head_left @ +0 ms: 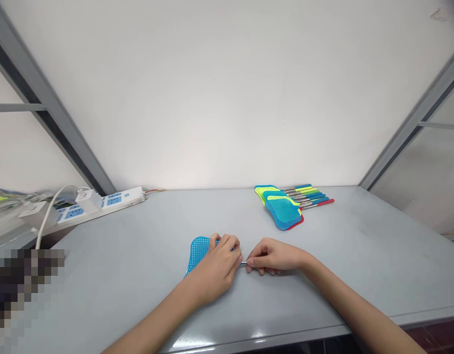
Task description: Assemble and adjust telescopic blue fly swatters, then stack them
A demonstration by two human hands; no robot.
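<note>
A blue fly swatter (pixel 198 251) with a perforated head lies low over the table, its head pointing left. My left hand (pixel 222 260) is closed round the neck of the swatter and covers part of the mesh. Just to the right, my right hand (pixel 266 258) pinches the thin metal rod with thumb and fingers. A short silver piece of that rod shows between the two hands. The rest of the handle is hidden by my right hand.
Several fly swatters (pixel 283 211) in blue, yellow-green and red lie stacked at the back right, handles pointing right. A white power strip (pixel 118 200) with plugs and a cable sits at the back left. The grey table (pixel 138 295) meets a white wall.
</note>
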